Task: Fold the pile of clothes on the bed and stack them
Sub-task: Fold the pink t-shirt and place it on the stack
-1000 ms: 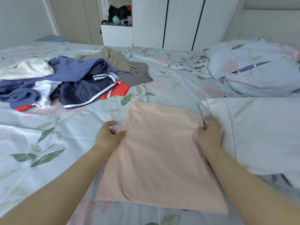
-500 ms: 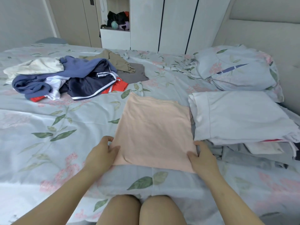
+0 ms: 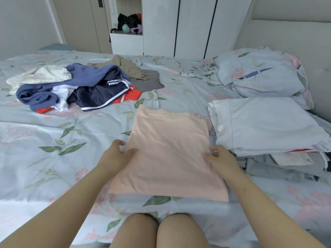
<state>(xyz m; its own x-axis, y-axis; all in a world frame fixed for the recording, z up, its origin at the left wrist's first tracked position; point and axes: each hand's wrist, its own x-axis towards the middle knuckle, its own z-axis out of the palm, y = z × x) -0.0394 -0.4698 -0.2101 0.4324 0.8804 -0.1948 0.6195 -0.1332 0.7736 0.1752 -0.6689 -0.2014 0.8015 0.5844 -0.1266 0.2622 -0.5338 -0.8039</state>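
Observation:
A peach garment point(image 3: 168, 153), folded into a flat rectangle, lies on the floral bed sheet point(image 3: 53, 149) straight in front of me. My left hand point(image 3: 116, 156) pinches its left edge, thumb on top. My right hand point(image 3: 222, 161) grips its right edge about halfway along. To the right stands a stack of folded clothes point(image 3: 268, 127) with a white piece on top. An unfolded pile point(image 3: 75, 88) of blue, navy, white, red, tan and grey clothes lies at the far left.
A rumpled floral duvet and pillow point(image 3: 259, 74) sit at the far right against a padded headboard point(image 3: 290, 34). White wardrobe doors point(image 3: 193, 25) and an open shelf with dark items stand behind the bed. My bare knees point(image 3: 157, 230) show at the bottom.
My hands slid down to the garment's near corners and have now moved back up to the middle of its side edges. The camera shifted back and tilted.

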